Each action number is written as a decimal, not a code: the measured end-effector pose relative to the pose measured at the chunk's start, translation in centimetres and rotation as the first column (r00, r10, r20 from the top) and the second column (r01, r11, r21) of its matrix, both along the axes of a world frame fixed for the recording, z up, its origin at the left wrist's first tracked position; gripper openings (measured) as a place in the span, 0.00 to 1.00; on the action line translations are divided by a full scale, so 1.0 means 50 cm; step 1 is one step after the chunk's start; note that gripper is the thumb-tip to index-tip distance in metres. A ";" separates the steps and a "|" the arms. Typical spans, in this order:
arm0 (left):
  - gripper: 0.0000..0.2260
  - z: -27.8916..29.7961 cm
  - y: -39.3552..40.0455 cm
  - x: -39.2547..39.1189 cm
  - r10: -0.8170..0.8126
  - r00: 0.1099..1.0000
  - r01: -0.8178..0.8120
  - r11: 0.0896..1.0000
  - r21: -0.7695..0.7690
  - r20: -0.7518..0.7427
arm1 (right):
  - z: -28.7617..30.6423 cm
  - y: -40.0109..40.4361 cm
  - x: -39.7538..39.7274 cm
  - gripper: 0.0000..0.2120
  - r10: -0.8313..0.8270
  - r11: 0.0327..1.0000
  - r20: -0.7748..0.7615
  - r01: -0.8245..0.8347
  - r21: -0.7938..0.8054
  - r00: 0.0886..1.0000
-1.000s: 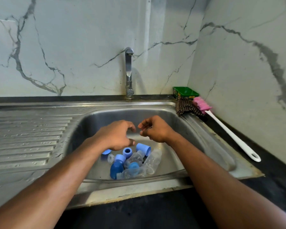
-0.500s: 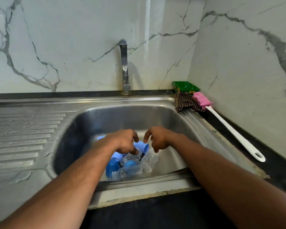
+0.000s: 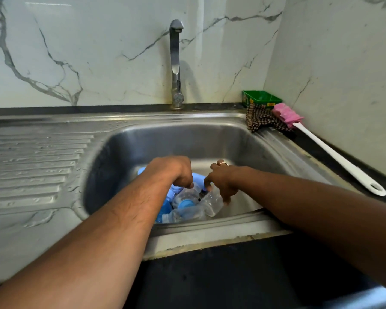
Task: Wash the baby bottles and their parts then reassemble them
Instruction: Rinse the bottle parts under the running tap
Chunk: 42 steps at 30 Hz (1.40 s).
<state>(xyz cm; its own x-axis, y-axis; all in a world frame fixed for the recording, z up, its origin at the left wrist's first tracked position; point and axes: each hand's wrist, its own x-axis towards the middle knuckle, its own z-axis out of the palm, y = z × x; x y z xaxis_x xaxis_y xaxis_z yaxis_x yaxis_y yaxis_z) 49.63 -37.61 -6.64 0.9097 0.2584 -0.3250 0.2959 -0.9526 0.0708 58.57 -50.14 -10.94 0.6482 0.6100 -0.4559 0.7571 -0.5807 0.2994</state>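
Fingers of both my left hand and right hand curl down into the bottle pile in the sink, grip unclear; still sorting, next lift one bottle under the tap.

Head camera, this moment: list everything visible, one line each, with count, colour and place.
sink: one, steel, centre, draining board on its left
tap: one, steel, behind the sink, no water running
bottles: several, clear, piled in the sink; exact count hidden
caps and rings: several, blue, among the bottles
tub: one, green, back right corner
cloth: one, checked brown, below the tub
brush: one, pink head, white handle, right counter
left hand: reaching into the pile, fingers curled
right hand: on a clear bottle, ring on one finger
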 end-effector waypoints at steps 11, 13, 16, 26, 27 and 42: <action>0.11 0.033 -0.016 -0.021 0.146 0.894 -0.152 0.988 -0.020 0.424 | 0.107 -0.033 0.033 0.19 -0.118 0.771 -0.347 0.306 0.559 0.930; 0.17 0.028 -0.006 -0.010 0.198 0.886 -0.159 0.979 -0.126 0.419 | 0.107 -0.029 0.043 0.19 -0.112 0.589 -0.450 0.424 0.688 0.886; 0.24 0.025 0.027 -0.003 0.252 0.851 -0.123 0.949 -0.292 0.460 | 0.109 -0.013 0.032 0.16 -0.013 0.274 -0.697 0.673 0.687 0.717; 0.21 0.039 0.114 0.055 0.332 0.860 -0.150 0.890 -0.430 0.388 | 0.113 -0.020 0.042 0.16 0.138 -0.171 -0.766 0.777 0.606 0.628; 0.16 0.058 0.125 0.081 0.362 0.826 -0.144 0.877 -0.458 0.433 | 0.117 -0.013 0.050 0.18 0.120 -0.216 -0.759 0.763 0.609 0.640; 0.21 0.161 0.192 0.331 0.446 0.618 -0.237 0.891 -0.388 0.648 | 0.085 0.055 0.084 0.17 0.335 -0.206 -0.784 0.852 0.481 0.523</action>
